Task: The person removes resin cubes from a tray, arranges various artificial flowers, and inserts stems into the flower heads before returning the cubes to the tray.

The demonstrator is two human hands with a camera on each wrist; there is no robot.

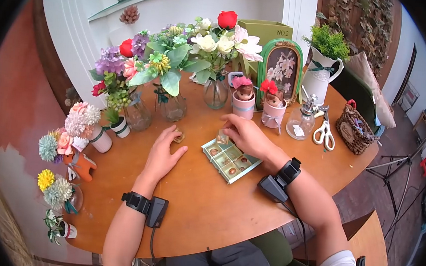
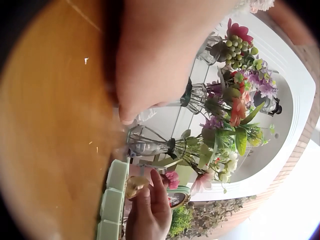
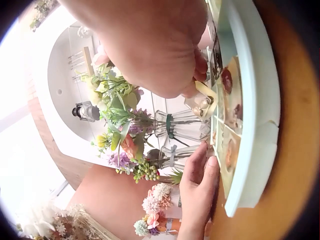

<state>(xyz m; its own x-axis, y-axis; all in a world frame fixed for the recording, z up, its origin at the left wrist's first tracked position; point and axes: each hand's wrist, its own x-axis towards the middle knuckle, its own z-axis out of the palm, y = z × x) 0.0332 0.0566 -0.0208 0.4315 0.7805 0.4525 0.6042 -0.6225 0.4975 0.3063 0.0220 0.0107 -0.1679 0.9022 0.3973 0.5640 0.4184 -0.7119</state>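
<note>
My right hand (image 1: 247, 135) pinches a small clear square piece with gold-brown contents (image 1: 222, 138) at the back left edge of a pale green compartment tray (image 1: 229, 181). Several compartments hold brownish items. In the right wrist view the piece (image 3: 204, 106) hangs from the fingertips beside the tray's curved wall (image 3: 257, 125). My left hand (image 1: 162, 155) rests on the table left of the tray, fingers relaxed, with another small clear piece (image 1: 179, 137) beside its fingertips; whether they touch it I cannot tell. The left wrist view hides that piece behind the hand (image 2: 155, 60).
Glass vases of flowers (image 1: 216, 94) and small potted flowers (image 1: 101, 140) line the table's back and left. Behind the tray stand two pink cups (image 1: 242, 108) and a green frame (image 1: 264, 69). At right are a glass bottle (image 1: 299, 125), white scissors (image 1: 324, 137) and a wicker basket (image 1: 356, 129).
</note>
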